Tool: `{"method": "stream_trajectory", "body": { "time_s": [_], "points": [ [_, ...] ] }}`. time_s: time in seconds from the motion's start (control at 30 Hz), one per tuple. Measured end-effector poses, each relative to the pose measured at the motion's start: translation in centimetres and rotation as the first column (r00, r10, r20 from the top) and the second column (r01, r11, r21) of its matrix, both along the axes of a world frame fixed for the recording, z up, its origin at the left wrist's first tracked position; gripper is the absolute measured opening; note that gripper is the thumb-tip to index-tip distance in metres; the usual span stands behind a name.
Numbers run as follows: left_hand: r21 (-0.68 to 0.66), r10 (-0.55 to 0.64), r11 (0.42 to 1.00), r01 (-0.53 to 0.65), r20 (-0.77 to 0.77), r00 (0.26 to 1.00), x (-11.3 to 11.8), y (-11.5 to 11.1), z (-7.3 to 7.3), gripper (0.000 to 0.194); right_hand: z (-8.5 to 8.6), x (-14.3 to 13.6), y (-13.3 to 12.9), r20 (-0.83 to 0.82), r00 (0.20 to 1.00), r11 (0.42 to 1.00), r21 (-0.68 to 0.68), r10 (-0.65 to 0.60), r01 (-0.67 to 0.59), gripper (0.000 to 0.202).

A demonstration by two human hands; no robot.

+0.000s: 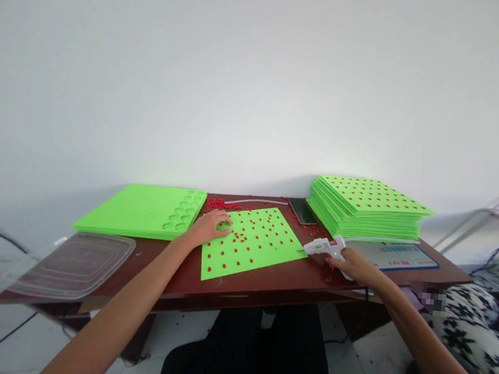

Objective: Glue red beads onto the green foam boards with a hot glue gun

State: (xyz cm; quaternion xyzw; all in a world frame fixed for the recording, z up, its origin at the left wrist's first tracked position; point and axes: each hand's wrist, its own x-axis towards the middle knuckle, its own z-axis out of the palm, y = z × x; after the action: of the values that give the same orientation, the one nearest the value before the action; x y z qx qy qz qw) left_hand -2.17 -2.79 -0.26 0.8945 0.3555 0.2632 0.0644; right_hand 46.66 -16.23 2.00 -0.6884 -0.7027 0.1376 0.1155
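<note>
1. Black trousers [205, 347], legs below the near edge of the table.
2. Table [183, 272], dark red-brown, bearing items 3 to 9.
3. Clear plastic lid [78, 264], near left corner, partly overhanging the edge.
4. Right hand [356, 265], closed around a white glue gun [325, 247]; nozzle pointing left, at the sheet's right corner.
5. Bright green sheet [264, 259], flat at table centre, dotted with small red pieces in rows, others clustered loosely near its middle.
6. Left hand [207, 227], over the sheet's left side; fingers curved, thumb and forefinger tips slightly parted.
7. Blue-edged board [401, 257], flat, beyond the right hand.
8. Plain green stack [137, 208], left, round impressions along its right side; red-dotted green stack [360, 225], right, taller.
9. Dark phone [302, 211], beside the dotted stack; heap of red pieces [218, 204] behind the sheet.
10. White wall [258, 94].
</note>
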Motion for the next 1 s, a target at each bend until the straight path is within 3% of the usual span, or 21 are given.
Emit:
{"method": "stream_trajectory", "body": {
  "time_s": [0.37, 0.73, 0.87, 1.0],
  "points": [
    [0.004, -0.01, 1.0, 0.01, 0.014, 1.0, 0.0, 0.1, 0.0, 0.025, 1.1, -0.1, 0.1, 0.006, 0.999, 0.992, -0.111, -0.052, 0.052, 0.05],
    [-0.013, -0.001, 1.0, 0.001, 0.017, 1.0, -0.1, 0.2, -0.2, 0.022, 0.8, -0.7, 1.1, -0.022, 1.0, 0.999, -0.037, -0.012, 0.012, 0.06],
    [0.002, -0.005, 1.0, 0.005, 0.019, 1.0, -0.2, 0.2, -0.3, 0.023, 1.0, 1.3, 0.7, -0.026, 0.996, 0.996, -0.038, -0.087, 0.086, 0.07],
    [0.005, -0.015, 1.0, 0.015, 0.01, 1.0, -0.2, 0.3, -0.2, 0.025, 0.9, 4.7, 0.3, 0.071, 0.986, 0.974, -0.158, -0.152, 0.162, 0.076]
  ]
}}
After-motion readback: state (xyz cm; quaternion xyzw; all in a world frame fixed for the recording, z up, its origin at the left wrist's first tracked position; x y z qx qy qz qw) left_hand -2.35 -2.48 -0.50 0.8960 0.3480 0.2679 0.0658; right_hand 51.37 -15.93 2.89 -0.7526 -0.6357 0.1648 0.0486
